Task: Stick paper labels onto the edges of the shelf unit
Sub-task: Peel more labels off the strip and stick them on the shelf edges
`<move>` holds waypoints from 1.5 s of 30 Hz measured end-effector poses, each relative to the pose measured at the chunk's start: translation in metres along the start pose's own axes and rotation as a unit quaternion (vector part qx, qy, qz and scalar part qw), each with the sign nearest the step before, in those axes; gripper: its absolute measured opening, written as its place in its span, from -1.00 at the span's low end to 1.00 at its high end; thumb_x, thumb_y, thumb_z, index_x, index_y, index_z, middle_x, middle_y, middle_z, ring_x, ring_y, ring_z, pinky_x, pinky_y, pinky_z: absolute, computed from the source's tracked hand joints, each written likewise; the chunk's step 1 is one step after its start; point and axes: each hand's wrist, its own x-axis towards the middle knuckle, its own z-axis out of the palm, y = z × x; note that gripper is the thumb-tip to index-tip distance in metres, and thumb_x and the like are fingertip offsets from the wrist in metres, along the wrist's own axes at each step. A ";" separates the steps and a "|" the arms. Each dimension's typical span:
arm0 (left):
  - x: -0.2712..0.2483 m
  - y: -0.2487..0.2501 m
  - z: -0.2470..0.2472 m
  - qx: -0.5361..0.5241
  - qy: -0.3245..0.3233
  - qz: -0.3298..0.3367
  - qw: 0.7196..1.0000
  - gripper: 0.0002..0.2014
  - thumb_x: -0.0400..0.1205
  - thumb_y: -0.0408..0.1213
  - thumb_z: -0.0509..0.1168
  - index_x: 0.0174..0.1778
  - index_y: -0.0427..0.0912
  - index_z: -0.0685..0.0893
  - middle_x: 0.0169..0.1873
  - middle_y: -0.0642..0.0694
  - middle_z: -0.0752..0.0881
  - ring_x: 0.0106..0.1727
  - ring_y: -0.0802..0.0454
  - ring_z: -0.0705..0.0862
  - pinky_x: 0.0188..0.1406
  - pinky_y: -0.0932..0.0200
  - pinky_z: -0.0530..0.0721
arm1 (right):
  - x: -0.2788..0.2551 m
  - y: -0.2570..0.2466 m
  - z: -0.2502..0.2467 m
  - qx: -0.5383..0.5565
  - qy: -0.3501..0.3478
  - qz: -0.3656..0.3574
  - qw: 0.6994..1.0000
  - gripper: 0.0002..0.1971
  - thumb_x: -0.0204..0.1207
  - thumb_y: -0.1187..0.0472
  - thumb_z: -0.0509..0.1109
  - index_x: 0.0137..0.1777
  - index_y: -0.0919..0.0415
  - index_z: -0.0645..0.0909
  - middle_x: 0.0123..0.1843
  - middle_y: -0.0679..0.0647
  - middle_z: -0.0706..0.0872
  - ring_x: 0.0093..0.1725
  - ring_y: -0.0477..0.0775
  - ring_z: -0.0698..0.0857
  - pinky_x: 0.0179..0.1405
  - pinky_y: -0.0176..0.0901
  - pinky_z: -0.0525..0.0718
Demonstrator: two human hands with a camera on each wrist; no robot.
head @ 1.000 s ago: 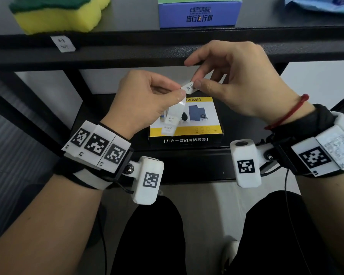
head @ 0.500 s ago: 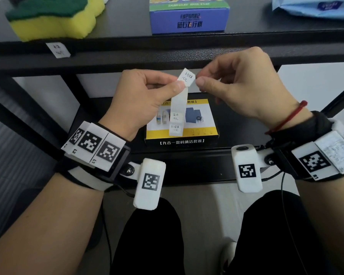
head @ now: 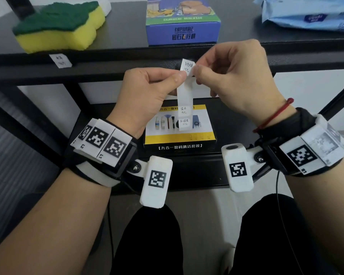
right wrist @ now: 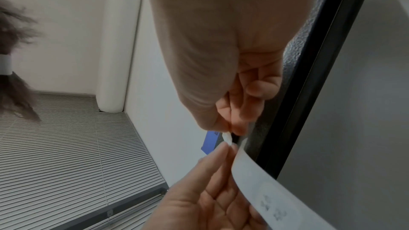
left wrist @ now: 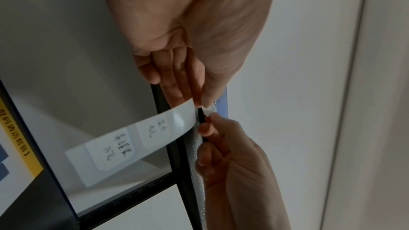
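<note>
A white backing strip (head: 185, 96) hangs straight down from my left hand (head: 182, 77), which pinches its top end; two handwritten labels (head: 184, 110) still sit on it. My right hand (head: 195, 72) pinches a third handwritten label (head: 188, 66), which stands up above the strip just in front of the black upper shelf edge (head: 111, 65). The left wrist view shows the strip (left wrist: 141, 139) and the pinched label (left wrist: 209, 110) between both hands. The right wrist view shows the label (right wrist: 228, 137) at my fingertips. One label (head: 60, 60) is stuck on the shelf edge under the sponge.
On the upper shelf lie a yellow-green sponge (head: 58, 26), a blue game box (head: 183, 24) and a light blue packet (head: 310, 14). A yellow cleaning-kit box (head: 179, 135) lies on the lower shelf behind the strip. My knees are below.
Both hands have risen toward the upper shelf edge. The label has lifted up off the strip, and the strip now hangs straight down.
</note>
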 end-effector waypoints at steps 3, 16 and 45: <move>0.002 0.008 0.002 0.002 0.017 0.014 1.000 -0.94 0.62 -0.22 0.49 -0.15 -0.02 0.86 -0.42 0.17 0.86 -0.36 0.35 0.76 -0.21 0.47 0.61 | 0.004 -0.006 0.000 -0.007 0.019 -0.007 1.000 -0.89 0.46 0.11 0.45 -0.24 0.07 0.78 -0.33 -0.06 0.82 -0.48 -0.16 0.68 -0.32 -0.35 0.63; 0.007 0.013 0.004 0.025 0.074 0.016 0.997 -0.82 0.65 -0.10 0.47 -0.27 0.05 0.85 -0.42 0.14 0.87 -0.40 0.30 0.79 -0.38 0.49 0.60 | 0.012 -0.010 0.010 -0.063 0.043 -0.037 0.996 -0.74 0.62 0.01 0.42 -0.15 0.17 0.80 -0.40 -0.14 0.79 -0.48 -0.24 0.71 -0.11 -0.27 0.71; 0.012 0.012 0.005 0.018 0.078 0.018 0.997 -0.80 0.64 -0.03 0.47 -0.22 -0.01 0.89 -0.36 -0.02 0.90 -0.36 0.18 0.82 -0.26 0.34 0.67 | 0.018 -0.017 0.010 -0.102 0.058 -0.031 0.993 -0.72 0.56 0.01 0.39 -0.22 0.17 0.80 -0.40 -0.08 0.80 -0.42 -0.08 0.75 -0.03 0.07 0.79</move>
